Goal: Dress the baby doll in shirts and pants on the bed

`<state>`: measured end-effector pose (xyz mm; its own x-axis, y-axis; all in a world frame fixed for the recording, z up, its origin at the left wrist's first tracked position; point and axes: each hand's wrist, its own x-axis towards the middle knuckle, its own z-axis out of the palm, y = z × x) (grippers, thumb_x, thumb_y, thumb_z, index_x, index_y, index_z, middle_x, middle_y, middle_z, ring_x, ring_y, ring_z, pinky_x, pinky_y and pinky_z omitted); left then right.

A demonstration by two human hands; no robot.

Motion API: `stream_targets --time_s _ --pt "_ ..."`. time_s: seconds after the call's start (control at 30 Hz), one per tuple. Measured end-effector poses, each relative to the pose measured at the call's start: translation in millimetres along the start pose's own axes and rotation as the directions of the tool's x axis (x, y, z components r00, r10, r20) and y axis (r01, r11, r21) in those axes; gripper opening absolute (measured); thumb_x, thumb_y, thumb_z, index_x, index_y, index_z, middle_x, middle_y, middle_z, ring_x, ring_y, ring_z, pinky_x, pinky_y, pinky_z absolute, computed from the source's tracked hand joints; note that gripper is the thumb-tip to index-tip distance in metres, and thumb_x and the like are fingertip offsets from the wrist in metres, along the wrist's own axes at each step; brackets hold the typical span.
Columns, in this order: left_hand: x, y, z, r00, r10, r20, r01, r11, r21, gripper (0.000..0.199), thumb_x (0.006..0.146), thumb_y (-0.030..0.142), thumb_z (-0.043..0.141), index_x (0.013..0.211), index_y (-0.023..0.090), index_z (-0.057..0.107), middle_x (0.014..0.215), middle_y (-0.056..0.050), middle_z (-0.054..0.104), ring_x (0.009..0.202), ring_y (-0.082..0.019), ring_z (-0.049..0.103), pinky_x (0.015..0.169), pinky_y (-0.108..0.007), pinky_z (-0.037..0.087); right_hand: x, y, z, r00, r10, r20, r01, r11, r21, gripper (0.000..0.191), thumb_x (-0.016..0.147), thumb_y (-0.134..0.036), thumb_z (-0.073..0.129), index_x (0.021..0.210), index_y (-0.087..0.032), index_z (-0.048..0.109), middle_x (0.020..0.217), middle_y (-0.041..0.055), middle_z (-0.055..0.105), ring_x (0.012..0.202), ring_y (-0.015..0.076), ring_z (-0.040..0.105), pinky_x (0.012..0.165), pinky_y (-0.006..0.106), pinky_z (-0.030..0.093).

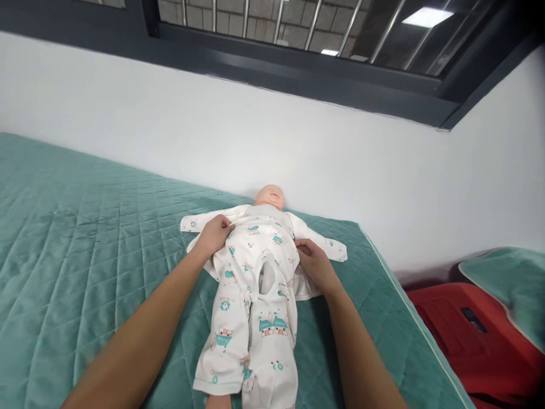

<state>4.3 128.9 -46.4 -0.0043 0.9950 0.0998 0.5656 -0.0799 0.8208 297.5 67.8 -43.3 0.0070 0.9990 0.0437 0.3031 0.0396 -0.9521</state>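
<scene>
— Where to find the doll (271, 196)?

— Flat on the green quilted cover (106, 255), face up, head just beside the white wall (213, 125), legs pointing back toward the viewer.

— Dressed in what?

— In a white printed top (321, 241), sleeves spread out to both sides of the doll. Over that, white printed trousers (234, 307), drawn up over the doll's belly, with an oval opening between the legs. Can make out part of a foot (219, 402) below the cuff at the doll's near left.

— And on the left of the doll?

— See the left hand (217, 233) there, beside the belly: thumb and fingers pinched on the upper edge of the trousers, close to the sleeve.

— Same on the right?

— Just across the doll from there, at the other side of the waist: the right hand (314, 262), fingers bent against the side of the trousers, over the spread hem of the top. Can't tell whether grasping cloth or merely touching.

— Anything farther off?

— Well to the right of the doll, a red plastic object (451, 335), partly under a green cloth (511, 278). Beyond and above the doll, a dark window frame (255, 62) with metal bars (246, 17) behind.
</scene>
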Motion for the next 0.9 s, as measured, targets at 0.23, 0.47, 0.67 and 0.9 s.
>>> stream_targets --time_s 0.23,0.47,0.67,0.9 --pt "1 8 -11.6 0.972 0.050 0.228 -0.056 0.998 0.021 0.014 0.071 0.022 0.052 0.068 0.019 0.065 0.073 -0.002 0.069 0.070 -0.018 0.060 0.064 -0.027 0.040 2 -12 -8 0.971 -0.041 0.235 0.049 0.998 -0.030 0.013 0.083 -0.033 0.060 0.087 -0.021 0.059 0.085 -0.0015 0.064 0.079 0.0156 0.056 0.072 0.027 0.044" --pt "-3 22 -28.9 0.881 0.071 0.467 -0.062 0.997 -0.035 0.020 0.063 0.021 0.053 0.072 0.018 0.070 0.077 -0.002 0.073 0.071 -0.019 0.063 0.061 -0.025 0.044 2 -16 -8 0.976 -0.020 0.218 0.058 0.983 -0.173 0.018 0.084 -0.036 0.054 0.087 -0.021 0.064 0.085 -0.0004 0.066 0.085 0.0193 0.058 0.079 0.032 0.047" --pt "-8 26 -30.2 0.870 0.117 0.480 -0.047 0.987 -0.155 0.018 0.060 0.020 0.057 0.070 0.020 0.072 0.073 -0.003 0.073 0.078 -0.024 0.065 0.066 -0.028 0.048 1 -18 -5 0.966 -0.008 0.260 0.038 0.993 -0.110 0.026 0.075 -0.028 0.060 0.099 -0.021 0.068 0.090 0.0015 0.071 0.089 0.0234 0.062 0.082 0.037 0.051" --pt "-12 19 -14.6 0.900 0.015 0.436 0.124 0.950 -0.287 0.020 0.068 0.025 0.057 0.076 0.020 0.074 0.081 -0.004 0.075 0.082 -0.026 0.066 0.068 -0.031 0.049 5 -14 3 0.996 0.016 0.087 -0.001 0.985 -0.175 0.026 0.070 -0.026 0.062 0.094 -0.021 0.068 0.091 0.0006 0.073 0.086 0.0229 0.063 0.076 0.034 0.050"
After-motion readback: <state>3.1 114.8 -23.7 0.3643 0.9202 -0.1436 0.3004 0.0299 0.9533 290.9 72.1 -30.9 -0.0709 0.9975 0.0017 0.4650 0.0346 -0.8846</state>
